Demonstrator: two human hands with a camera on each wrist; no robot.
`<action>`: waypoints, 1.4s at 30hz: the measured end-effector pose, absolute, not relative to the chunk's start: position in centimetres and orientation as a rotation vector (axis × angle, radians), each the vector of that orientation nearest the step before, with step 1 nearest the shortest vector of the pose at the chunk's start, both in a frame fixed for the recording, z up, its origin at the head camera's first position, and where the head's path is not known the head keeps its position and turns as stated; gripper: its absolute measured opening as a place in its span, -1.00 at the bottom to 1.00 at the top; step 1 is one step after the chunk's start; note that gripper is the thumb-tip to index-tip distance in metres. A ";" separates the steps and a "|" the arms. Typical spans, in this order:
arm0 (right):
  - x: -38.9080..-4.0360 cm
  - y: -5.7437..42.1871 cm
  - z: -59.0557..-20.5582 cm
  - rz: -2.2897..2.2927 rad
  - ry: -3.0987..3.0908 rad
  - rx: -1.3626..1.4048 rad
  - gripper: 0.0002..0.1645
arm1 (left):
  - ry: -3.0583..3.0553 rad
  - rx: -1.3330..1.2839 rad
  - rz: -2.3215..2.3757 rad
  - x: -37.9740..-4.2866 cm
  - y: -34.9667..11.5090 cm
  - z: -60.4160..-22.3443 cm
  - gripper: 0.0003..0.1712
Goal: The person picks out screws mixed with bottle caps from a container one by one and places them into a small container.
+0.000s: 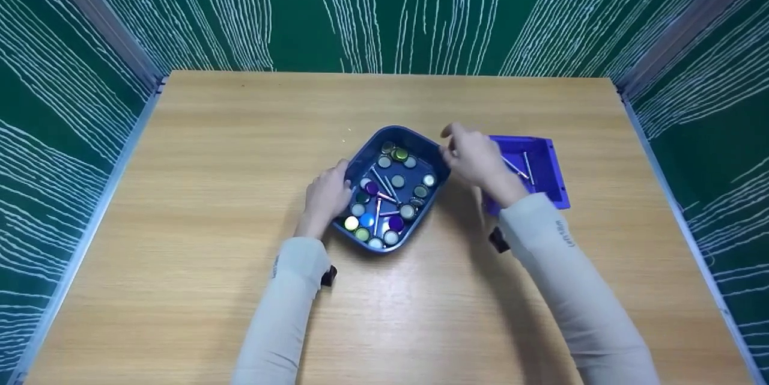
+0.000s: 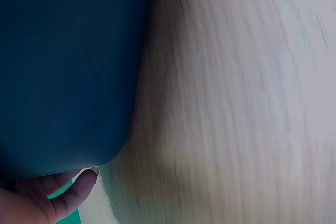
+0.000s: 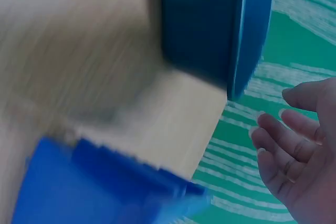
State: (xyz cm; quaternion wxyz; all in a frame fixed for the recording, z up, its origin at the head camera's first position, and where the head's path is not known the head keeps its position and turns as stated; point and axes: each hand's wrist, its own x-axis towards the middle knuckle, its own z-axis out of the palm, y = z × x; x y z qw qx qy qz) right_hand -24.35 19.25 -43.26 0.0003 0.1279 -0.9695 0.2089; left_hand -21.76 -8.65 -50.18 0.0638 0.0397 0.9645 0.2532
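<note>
A dark blue plastic tub (image 1: 429,145) holds several round bottle caps (image 1: 398,181) in silver, green, purple, blue and yellow, along with several thin metal nail-like rods (image 1: 381,181). My left hand (image 1: 327,196) grips the tub's left side; in the left wrist view its fingertips (image 2: 79,195) curl by the tub's corner. Between the tub and a purple tray (image 1: 556,175) is my right hand (image 1: 476,157), just off the tub's right rim. Its fingers are loosely bent with nothing in them, seen in the right wrist view. The right forearm partly covers the tray.
A few metal rods (image 1: 528,166) lie inside the purple tray. The wooden table (image 1: 240,133) is bounded by green panels (image 1: 384,12) with white streaks at the back and sides. Tiny light specks lie behind the tub.
</note>
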 end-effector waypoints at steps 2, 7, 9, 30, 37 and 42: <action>-24.2 18.3 -43.5 0.632 -3.063 0.427 -0.63 | 2.922 0.125 0.760 -21.8 -8.7 -50.2 -0.56; -23.7 15.9 -44.2 0.528 -3.149 0.520 -0.60 | 2.930 0.129 0.760 -21.8 -8.7 -50.3 -0.56; -23.6 15.0 -44.6 0.463 -3.202 0.559 -0.56 | 2.925 0.131 0.760 -21.8 -8.7 -50.3 -0.56; -21.9 10.2 -48.4 0.212 -3.407 0.476 -0.28 | 2.927 0.143 0.779 -21.7 -8.7 -50.2 -0.55; -21.8 10.0 -49.0 0.216 -3.403 0.507 -0.50 | 2.931 0.138 0.796 -21.7 -8.7 -50.1 -0.56; -21.9 10.0 -49.0 0.218 -3.451 0.465 -0.43 | 2.926 0.143 0.793 -21.7 -8.7 -50.1 -0.56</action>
